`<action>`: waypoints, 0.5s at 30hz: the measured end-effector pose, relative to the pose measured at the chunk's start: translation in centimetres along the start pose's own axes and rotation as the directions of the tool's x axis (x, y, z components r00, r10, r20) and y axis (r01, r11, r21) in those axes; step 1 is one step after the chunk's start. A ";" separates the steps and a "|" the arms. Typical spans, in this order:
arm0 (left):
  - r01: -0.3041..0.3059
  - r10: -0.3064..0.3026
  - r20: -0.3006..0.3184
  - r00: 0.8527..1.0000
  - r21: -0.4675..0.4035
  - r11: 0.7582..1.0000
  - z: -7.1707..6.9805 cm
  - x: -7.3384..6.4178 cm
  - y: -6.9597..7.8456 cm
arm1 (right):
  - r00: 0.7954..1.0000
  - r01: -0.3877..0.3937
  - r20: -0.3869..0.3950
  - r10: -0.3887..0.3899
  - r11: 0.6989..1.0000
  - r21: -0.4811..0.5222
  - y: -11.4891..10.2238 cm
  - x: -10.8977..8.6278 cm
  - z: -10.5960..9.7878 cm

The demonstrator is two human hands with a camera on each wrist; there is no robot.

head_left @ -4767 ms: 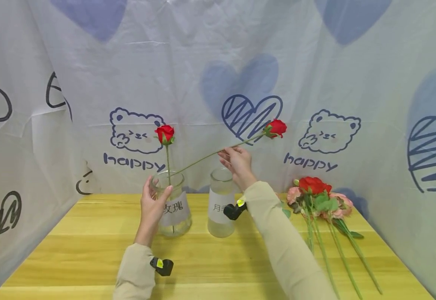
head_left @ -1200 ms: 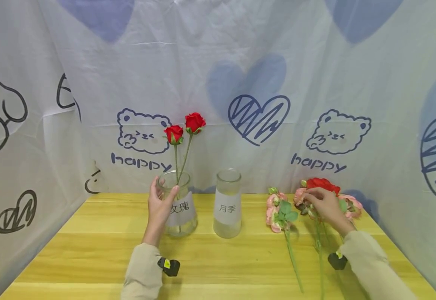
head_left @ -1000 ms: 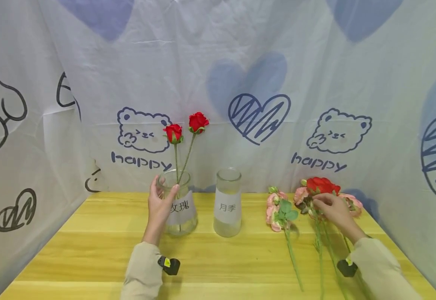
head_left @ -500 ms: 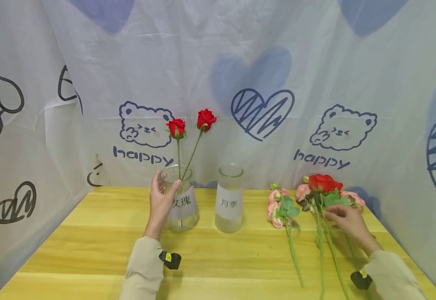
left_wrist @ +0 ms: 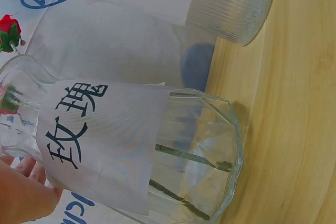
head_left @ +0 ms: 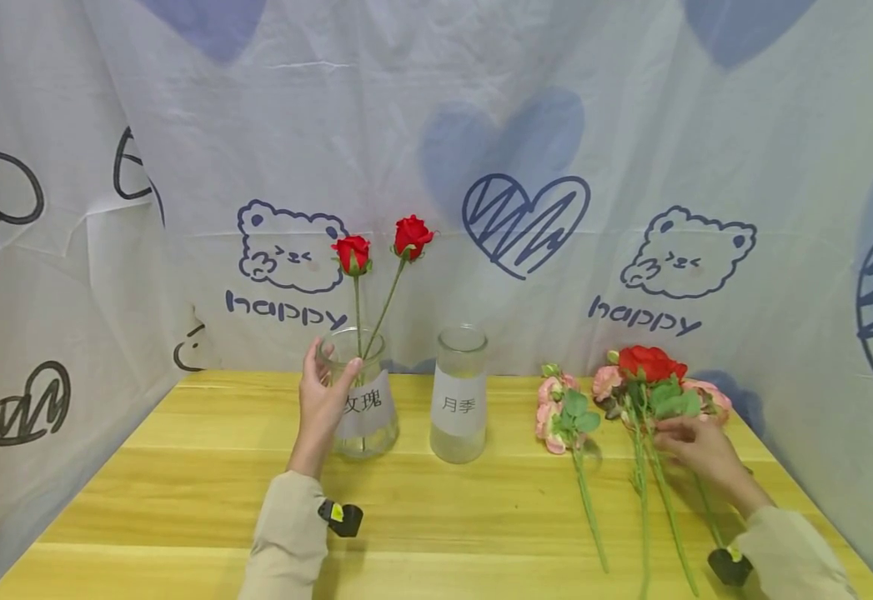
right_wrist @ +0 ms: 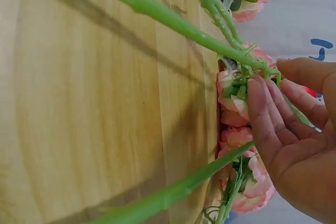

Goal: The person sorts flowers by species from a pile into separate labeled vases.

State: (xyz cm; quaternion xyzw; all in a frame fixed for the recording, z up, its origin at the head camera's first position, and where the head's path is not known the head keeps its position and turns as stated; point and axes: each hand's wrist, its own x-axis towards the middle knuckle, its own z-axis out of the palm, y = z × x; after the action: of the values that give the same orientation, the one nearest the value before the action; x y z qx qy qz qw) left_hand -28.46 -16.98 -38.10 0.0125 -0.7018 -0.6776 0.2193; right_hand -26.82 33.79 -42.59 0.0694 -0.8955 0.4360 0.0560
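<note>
My left hand (head_left: 325,404) grips the neck of a wide glass vase (left_wrist: 202,129) with a white paper label. Two red roses (head_left: 413,237) stand in it, their stems leaning apart, the cut ends seen through the glass in the left wrist view. At the right, my right hand (head_left: 699,450) pinches a green stem (right_wrist: 173,20) between thumb and fingers, just below the leaves of a large red flower (head_left: 649,364). Pink flowers (right_wrist: 236,137) lie around and behind that hand, with another green stem crossing below it in the right wrist view.
A narrower labelled glass vase (head_left: 460,400) stands right of the gripped one, with no flower in it. A separate pink flower stem (head_left: 565,421) lies between it and the bunch. Behind the wooden table (head_left: 436,517) hangs a printed white cloth (head_left: 406,108).
The second rose, earlier held by my right hand, now stands in the wide vase. My right hand has moved right to the lying flowers and onto a stem. My left hand keeps its grip.
</note>
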 end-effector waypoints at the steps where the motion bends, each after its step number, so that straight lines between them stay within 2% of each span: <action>1: -0.001 0.001 0.000 1.000 0.000 1.000 0.0 0.0 0.0 | 1.000 -0.015 0.017 0.015 1.000 -0.001 0.0 -0.1 -0.1; 5: -0.004 0.004 -0.002 1.000 0.000 1.000 0.0 0.1 0.0 | 0.996 -0.054 0.075 0.055 0.998 -0.023 0.0 -0.2 -0.1; 15: 0.000 0.000 -0.003 1.000 0.003 1.000 0.1 0.0 0.0 | 0.981 -0.115 0.162 0.110 0.993 0.021 0.2 -0.2 0.0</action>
State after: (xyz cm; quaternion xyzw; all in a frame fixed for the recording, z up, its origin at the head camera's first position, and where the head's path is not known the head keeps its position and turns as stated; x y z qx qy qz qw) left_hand -28.49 -16.91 -38.10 0.0139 -0.7024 -0.6766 0.2205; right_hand -26.64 33.92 -42.81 0.0541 -0.8930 0.4448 -0.0420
